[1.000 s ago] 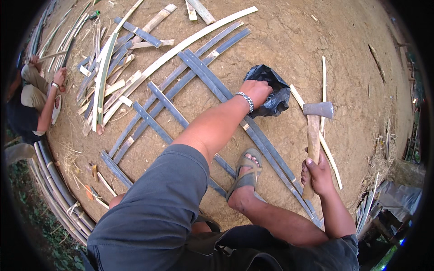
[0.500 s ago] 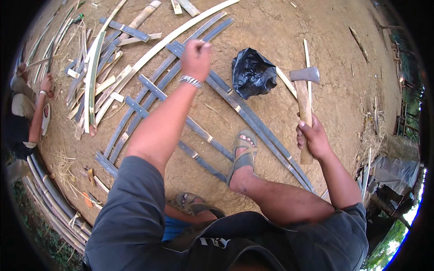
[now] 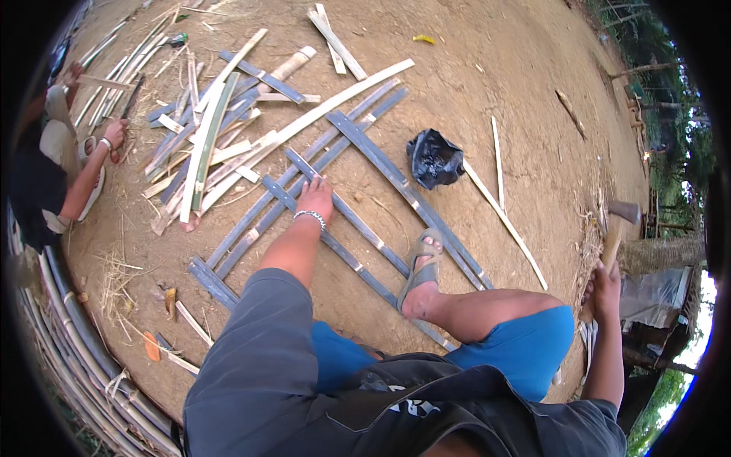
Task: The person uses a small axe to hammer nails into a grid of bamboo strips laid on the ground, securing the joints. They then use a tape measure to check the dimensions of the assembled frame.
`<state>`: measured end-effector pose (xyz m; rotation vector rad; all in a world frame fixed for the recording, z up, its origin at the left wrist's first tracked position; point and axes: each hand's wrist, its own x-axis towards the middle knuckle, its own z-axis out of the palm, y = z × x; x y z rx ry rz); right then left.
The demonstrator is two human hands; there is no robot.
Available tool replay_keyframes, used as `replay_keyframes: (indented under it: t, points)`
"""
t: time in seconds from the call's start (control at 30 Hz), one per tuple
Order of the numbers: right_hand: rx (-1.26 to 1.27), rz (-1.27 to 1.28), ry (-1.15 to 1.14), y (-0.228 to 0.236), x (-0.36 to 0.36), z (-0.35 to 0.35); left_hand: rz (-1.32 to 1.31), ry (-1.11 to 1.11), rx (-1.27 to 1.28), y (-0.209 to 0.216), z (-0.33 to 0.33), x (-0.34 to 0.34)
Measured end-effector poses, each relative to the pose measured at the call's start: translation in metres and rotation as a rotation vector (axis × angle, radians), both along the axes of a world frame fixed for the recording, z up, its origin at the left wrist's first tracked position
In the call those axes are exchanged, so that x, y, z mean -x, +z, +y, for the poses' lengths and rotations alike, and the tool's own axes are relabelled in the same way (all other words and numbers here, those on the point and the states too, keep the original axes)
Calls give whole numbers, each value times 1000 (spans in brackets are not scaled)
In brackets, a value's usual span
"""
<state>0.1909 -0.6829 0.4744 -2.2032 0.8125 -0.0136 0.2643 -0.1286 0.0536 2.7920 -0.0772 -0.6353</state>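
Observation:
On the ground lies a frame of dark split-bamboo slats, long strips crossed by others. My left hand, with a chain bracelet at the wrist, rests on the middle slats with its fingers laid out over one of them. Out to the right, my right hand is wrapped round the wooden handle of an axe, whose metal head is raised at the top. My sandalled foot stands across the slats near their lower right part.
A black plastic bag sits right of the frame. Pale bamboo strips are piled at the upper left. Another person squats at the far left, a hand near a dark strip. Bamboo poles lie at lower left; a thin strip lies at right.
My left hand has come down from above the top slats onto the middle ones, its fingers opening out. My right hand has swung the axe farther right. The view has shifted.

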Motion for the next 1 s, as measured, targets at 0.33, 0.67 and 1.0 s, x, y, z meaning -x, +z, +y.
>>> replay_keyframes:
  t: [0.33,0.67,1.0]
  points:
    - [-148,74,233,-73,-102,49,-79,49,59,0,0,8]
    - [-593,349,793,-251,-185,250,-373,648,458,-9,-16,-82]
    - [-843,199,478,-394,-184,304,-650,462,415,-61,-41,-158]
